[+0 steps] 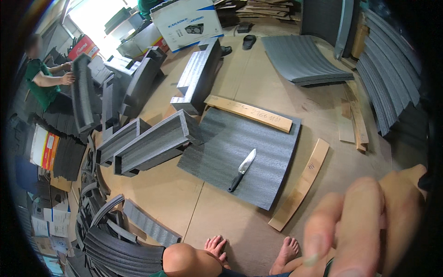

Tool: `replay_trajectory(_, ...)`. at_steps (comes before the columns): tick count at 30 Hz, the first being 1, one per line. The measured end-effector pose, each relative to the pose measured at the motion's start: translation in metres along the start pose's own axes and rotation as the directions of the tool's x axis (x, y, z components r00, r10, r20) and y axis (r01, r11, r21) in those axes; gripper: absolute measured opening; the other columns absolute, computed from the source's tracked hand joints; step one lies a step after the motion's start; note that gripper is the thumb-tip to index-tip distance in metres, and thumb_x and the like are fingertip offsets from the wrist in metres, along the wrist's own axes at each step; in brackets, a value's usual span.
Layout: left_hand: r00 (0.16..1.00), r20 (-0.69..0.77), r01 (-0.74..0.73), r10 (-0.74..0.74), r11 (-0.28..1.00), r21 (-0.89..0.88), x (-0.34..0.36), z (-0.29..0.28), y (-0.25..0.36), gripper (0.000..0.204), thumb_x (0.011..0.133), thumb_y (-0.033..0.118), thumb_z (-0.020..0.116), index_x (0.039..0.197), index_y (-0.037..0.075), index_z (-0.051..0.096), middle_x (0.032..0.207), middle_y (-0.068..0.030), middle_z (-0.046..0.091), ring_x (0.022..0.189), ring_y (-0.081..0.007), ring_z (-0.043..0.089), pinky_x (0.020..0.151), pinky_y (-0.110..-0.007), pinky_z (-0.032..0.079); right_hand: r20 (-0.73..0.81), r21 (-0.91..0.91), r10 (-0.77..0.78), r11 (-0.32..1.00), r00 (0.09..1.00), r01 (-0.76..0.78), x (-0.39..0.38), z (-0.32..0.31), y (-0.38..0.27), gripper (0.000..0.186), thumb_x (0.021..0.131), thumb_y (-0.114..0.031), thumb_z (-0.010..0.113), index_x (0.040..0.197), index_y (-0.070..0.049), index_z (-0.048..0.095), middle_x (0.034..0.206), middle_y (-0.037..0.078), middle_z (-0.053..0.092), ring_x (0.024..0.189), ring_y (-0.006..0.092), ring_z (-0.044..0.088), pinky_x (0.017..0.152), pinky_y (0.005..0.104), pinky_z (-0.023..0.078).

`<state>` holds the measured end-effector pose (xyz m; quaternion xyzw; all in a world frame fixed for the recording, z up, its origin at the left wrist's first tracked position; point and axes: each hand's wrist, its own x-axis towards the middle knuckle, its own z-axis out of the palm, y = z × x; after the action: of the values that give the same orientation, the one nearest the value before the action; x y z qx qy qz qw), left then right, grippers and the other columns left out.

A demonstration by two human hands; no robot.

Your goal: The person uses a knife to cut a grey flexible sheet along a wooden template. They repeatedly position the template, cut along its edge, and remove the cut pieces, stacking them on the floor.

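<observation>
My right hand (364,221), large and blurred, is raised at the lower right with its fingers loosely bent and apart. Nothing shows in it. At the bottom edge, beside my bent knee, my left hand (216,246) appears to rest on the floor, fingers spread. In front of me lies a dark grey foam sheet (221,161). On it is a kitchen knife (243,170) with a black handle, its blade pointing away. One wooden strip (249,113) lies along the sheet's far edge. Another wooden strip (302,184) lies on the floor to its right.
Grey foam troughs (152,143) stand left of the sheet. Curved foam sheets (304,60) lie at the far right, near a tall foam stack (387,78). Foam offcuts (120,249) are piled at the lower left. A person (44,78) in green handles a foam piece at the far left.
</observation>
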<state>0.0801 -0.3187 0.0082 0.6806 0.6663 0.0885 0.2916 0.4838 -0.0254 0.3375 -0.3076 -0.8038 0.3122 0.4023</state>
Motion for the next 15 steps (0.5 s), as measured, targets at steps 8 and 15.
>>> replay_trajectory(8, 1.000, 0.010, 0.009, -0.010, 0.999, 0.036, -0.004, 0.008, -0.003, 0.077, 0.089, 0.049, 0.070, 0.159, 0.021, 0.052, 0.166, -0.0162, 0.044, 0.156, -0.0374, 0.037, 0.128, -0.061, 0.024, 0.375, 0.006, -0.055, 0.998, 0.925, 0.057, 0.021, 0.096, 0.003, 0.055, 0.105, -0.037, 0.064, 0.143, 0.004, 0.061, 0.135, 0.017, 0.070, 0.121, 0.0236, 0.068, 0.104, 0.0375, 0.052)
replay_trajectory(15, 1.000, 0.012, -0.004, 0.003, 0.998, 0.064, -0.007, 0.016, -0.007, 0.077, 0.091, 0.050, 0.069, 0.160, 0.021, 0.050, 0.167, -0.0166, 0.042, 0.156, -0.0379, 0.037, 0.128, -0.060, 0.025, 0.502, -0.014, -0.181, 0.976, 0.846, 0.217, 0.062, 0.101, -0.014, 0.049, 0.105, -0.031, 0.065, 0.139, 0.004, 0.065, 0.132, 0.016, 0.073, 0.119, 0.0219, 0.069, 0.102, 0.0356, 0.054)
